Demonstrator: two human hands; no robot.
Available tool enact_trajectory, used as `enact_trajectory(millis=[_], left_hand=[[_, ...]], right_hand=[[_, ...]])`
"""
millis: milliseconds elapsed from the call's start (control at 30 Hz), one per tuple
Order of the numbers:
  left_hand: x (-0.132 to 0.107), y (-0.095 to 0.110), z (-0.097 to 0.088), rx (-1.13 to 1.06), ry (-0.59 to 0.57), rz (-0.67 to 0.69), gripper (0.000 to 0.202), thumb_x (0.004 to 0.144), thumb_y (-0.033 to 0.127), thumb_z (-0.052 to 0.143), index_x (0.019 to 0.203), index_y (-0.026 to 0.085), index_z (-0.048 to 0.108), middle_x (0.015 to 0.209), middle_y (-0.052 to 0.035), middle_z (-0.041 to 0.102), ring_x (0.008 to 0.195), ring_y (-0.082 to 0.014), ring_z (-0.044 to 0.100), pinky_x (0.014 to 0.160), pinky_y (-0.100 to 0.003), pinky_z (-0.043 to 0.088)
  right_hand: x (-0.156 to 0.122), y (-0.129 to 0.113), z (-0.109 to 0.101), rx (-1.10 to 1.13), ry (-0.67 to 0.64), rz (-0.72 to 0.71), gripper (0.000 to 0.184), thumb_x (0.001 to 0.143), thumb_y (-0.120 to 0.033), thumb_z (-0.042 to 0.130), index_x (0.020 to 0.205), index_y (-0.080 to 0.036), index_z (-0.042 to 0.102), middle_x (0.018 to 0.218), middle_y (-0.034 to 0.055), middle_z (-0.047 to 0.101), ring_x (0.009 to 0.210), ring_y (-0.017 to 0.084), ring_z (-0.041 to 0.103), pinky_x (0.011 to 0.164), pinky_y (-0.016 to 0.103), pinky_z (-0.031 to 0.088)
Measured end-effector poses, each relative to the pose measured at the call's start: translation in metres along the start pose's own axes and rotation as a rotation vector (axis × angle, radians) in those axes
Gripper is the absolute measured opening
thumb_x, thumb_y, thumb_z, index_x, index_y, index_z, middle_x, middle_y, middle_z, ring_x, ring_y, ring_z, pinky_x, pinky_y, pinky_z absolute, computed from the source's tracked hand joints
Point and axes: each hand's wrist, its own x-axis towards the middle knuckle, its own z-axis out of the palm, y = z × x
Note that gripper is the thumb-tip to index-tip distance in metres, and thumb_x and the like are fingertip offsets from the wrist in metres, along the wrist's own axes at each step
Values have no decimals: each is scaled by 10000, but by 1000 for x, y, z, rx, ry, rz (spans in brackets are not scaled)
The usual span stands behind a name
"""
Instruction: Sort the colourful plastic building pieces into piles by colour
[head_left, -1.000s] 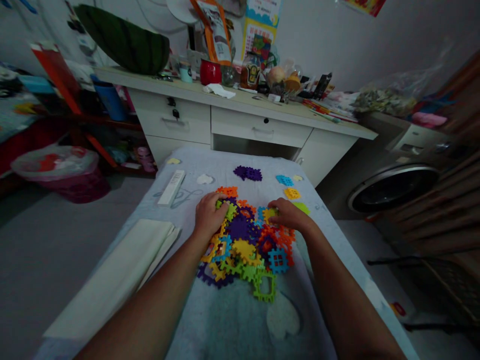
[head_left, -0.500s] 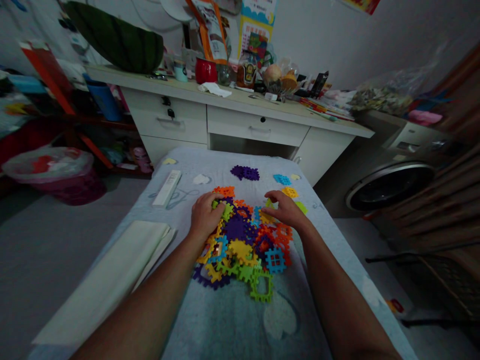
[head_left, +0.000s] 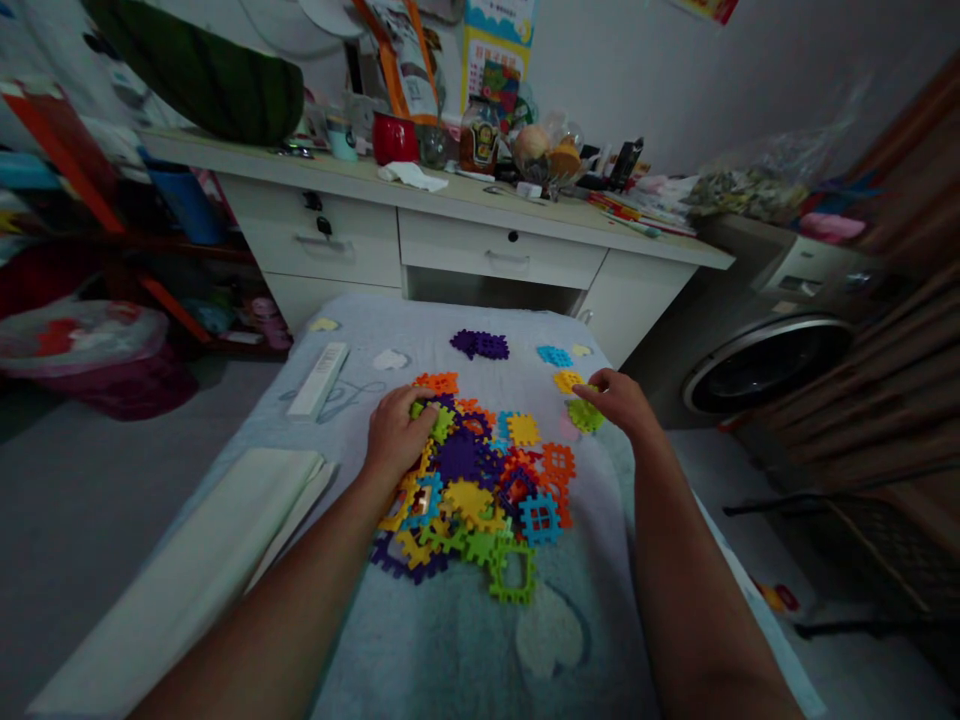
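A heap of flat, notched plastic building pieces (head_left: 459, 455) in purple, orange, yellow, blue and green lies on the cloth-covered table. At the heap's far left, my left hand (head_left: 397, 432) is closed on a light-green piece (head_left: 444, 422), the thumb over its face and the other fingers partly hidden. To the heap's right, my right hand (head_left: 621, 402) pinches the edge of another green piece (head_left: 585, 415). Just beyond that lie a yellow window piece (head_left: 568, 382) and a blue piece (head_left: 555, 356). Farther back sits a group of purple pieces (head_left: 480, 345).
A white box (head_left: 318, 382) and a folded pale cloth (head_left: 195, 560) lie on the table's left. Behind stands a white desk (head_left: 495, 240) crowded with jars and a watermelon-shaped item (head_left: 202, 80). A washing machine (head_left: 765, 340) is at the right, a lined bin (head_left: 97, 360) at the left.
My right hand has moved right, from the heap's far edge to the green piece beside the yellow one. My left hand keeps its green piece. The view has shifted slightly.
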Motion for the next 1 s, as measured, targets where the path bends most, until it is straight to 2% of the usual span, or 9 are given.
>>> enact_trajectory(millis=[167,400,500,633,800,1000], left_hand=[[0,-2,1,-1,2,-5,298,790,379,535,983,219,696,1053,-47,692,1071,-239,593,998,-384,434],[0,0,1,-1,-6,-13,295,794,374,533,991,224,693,1069,-44,691,1080,-237,589,996,-385,437],[-1,1,0,1,-4,-18,288,792,368,531,983,227,694,1064,-45,693,1075,-238,592,999,-390,438],[0,0,0,-2,-2,-12,293,788,370,536,984,222,696,1059,-48,694,1069,-239,597,999,-389,441],[0,-2,1,1,-5,-6,302,787,371,526,984,218,696,1059,-46,695,1068,-236,600,1009,-390,435],[0,-1,0,19,0,3,297,790,368,523,980,220,695,1061,-51,692,1068,-239,601,1008,-396,431]], right_hand=[[1,7,6,-112,-55,36,292,787,-464,669,838,-179,637,826,49,669,697,156,563,597,260,354],[0,8,11,-164,-71,59,331,769,-467,695,923,-175,662,895,82,685,748,184,597,616,270,378],[0,8,17,-169,-65,39,354,771,-470,696,959,-172,665,912,92,688,764,190,603,641,277,399],[1,3,17,-167,-17,12,296,817,-418,663,953,-155,666,942,112,689,806,193,610,697,292,426],[-1,-19,15,-40,-51,-127,211,842,-329,647,953,-150,655,958,84,687,825,176,617,738,285,440],[-16,-59,22,148,-325,-387,234,785,-272,716,985,-166,655,943,41,673,810,150,603,728,260,454]])
